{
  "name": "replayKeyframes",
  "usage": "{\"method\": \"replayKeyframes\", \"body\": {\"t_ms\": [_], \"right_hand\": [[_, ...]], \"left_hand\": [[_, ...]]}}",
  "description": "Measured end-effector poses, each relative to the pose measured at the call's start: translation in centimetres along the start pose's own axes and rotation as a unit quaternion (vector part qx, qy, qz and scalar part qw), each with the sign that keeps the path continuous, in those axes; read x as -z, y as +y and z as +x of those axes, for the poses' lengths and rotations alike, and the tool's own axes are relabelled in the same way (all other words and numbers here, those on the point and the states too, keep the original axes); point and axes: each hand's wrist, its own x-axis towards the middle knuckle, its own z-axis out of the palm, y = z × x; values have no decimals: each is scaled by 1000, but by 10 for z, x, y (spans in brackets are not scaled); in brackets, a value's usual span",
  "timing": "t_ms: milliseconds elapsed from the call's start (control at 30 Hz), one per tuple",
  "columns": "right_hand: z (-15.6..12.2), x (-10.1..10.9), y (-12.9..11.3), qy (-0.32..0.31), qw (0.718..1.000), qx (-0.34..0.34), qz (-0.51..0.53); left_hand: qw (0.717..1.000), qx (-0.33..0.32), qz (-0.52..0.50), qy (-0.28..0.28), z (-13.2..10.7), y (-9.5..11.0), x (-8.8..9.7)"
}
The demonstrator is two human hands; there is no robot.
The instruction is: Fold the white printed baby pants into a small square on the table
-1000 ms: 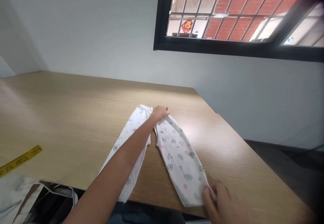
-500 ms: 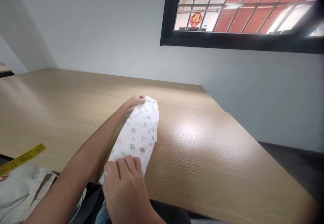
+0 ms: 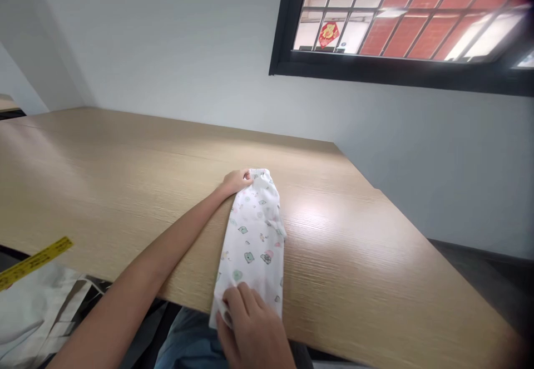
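A small pair of white baby trousers (image 3: 254,241) with a pastel animal print lies on the wooden table (image 3: 354,257), its two legs folded one over the other. My left hand (image 3: 237,181) pinches the waistband at the far end. My right hand (image 3: 250,330) grips the leg cuffs at the near end, where the cloth hangs a little over the table's front edge.
A yellow measuring tape (image 3: 33,261) and pale cloth or a bag (image 3: 37,313) lie below the table's near left edge. A white wall and a barred window (image 3: 400,18) stand behind. The table's right edge drops to a dark floor.
The trousers went from spread in a V to one leg folded over the other. My right hand carried its leg across to the left, then both hands shifted the folded cloth slightly right.
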Motion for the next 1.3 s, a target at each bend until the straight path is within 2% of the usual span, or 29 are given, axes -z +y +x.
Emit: {"method": "replayKeyframes", "body": {"t_ms": [100,200,267,333,400,500,567,633,667,767,867,933,1033,1100,1167,1233,1300], "right_hand": [[-15,16,15,-30,999,-7,20],[-10,37,24,-67,994,-27,84],[3,52,33,-60,992,-47,101],[18,62,47,-35,995,-60,71],[30,64,63,-32,997,-57,27],[36,55,80,-78,996,-26,-31],[33,45,83,-109,992,-7,-60],[27,39,79,-123,989,-5,-82],[23,38,75,-123,988,-8,-89],[10,41,64,-116,989,-1,-87],[-8,46,57,-102,991,45,-79],[-22,47,56,-83,989,87,-87],[-41,43,58,-39,981,155,-108],[-49,41,61,-25,972,193,-130],[-52,41,65,-19,962,220,-159],[-51,42,68,-8,957,223,-184],[-48,43,72,15,961,207,-182]], "left_hand": [[1000,-24,-12,1,0,13,-6],[997,-59,-41,27,-8,21,-6],[993,-90,-64,44,-22,24,-2],[987,-130,-85,32,-48,27,4],[979,-174,-102,-16,-82,32,10],[955,-244,-112,-127,-130,43,17],[929,-297,-82,-203,-144,48,18],[917,-317,-25,-241,-134,48,16],[920,-310,2,-240,-122,47,13],[943,-264,38,-200,-70,37,5],[959,-228,46,-162,-28,28,-1],[964,-214,51,-149,-15,25,-2],[966,-206,66,-142,-16,31,1],[965,-203,85,-140,-28,43,7],[965,-194,109,-141,-53,61,15],[963,-186,131,-145,-94,81,21],[956,-202,140,-159,-148,96,22]]}}
